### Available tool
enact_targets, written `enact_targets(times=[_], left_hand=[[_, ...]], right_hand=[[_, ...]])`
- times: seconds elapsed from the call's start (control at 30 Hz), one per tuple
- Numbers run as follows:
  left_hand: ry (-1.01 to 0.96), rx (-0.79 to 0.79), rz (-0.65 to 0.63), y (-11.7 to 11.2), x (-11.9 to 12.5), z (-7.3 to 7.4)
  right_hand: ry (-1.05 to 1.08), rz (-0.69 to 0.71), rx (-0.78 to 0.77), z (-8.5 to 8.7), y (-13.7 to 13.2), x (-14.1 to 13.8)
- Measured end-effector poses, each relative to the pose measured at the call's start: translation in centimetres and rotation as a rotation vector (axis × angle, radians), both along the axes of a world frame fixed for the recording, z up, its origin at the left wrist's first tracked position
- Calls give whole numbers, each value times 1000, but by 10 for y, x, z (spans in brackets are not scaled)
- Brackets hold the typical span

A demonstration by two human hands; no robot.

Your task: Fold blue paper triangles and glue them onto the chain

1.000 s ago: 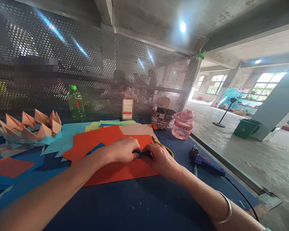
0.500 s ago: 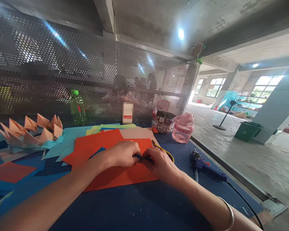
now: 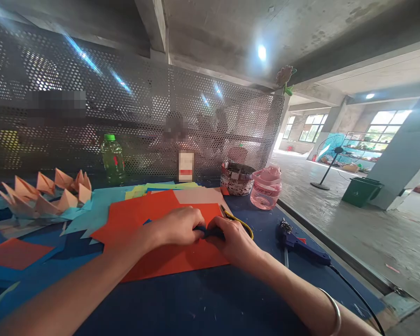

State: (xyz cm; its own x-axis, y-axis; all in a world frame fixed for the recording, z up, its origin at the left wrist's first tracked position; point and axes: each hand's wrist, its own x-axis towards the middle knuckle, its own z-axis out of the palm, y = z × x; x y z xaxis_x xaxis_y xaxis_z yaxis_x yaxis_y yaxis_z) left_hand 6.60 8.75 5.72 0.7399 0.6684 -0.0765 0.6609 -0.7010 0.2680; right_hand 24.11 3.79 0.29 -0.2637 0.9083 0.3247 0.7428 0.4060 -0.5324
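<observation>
Both my hands meet over a stack of red-orange paper [image 3: 143,205] in the middle of the table. Between the fingertips of my left hand [image 3: 184,225] and my right hand [image 3: 233,235] runs a small dark blue piece of paper [image 3: 202,230], mostly hidden by the fingers. Each hand pinches one end of it. A blue paper tip [image 3: 147,221] shows behind my left wrist. Scissors with yellow handles [image 3: 245,224] lie right behind my right hand, partly covered by it.
At left stands a ring of folded peach paper points [image 3: 45,196] among blue sheets. A green-capped bottle [image 3: 112,158], a paper-covered round container [image 3: 238,178] and a pink bottle [image 3: 266,189] stand along the back. A glue gun [image 3: 306,249] with a cord lies at right.
The hands keep their pinch on the blue paper with barely any motion. Less of the blue tip shows behind my left wrist. The view has shifted very slightly.
</observation>
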Motion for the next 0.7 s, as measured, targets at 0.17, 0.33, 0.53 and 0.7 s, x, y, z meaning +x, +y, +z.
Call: enact_targets(times=[0.17, 0.33, 0.53, 0.7], left_hand=[[0, -13, 0, -1, 0, 1], [18, 23, 12, 0, -1, 0], [35, 25, 42, -1, 0, 2], [42, 7, 49, -2, 0, 2]], right_hand=[[-22, -10, 13, 1, 0, 0], [-35, 20, 39, -2, 1, 0], [-62, 29, 33, -4, 3, 0], [-61, 13, 9, -1, 2, 0]])
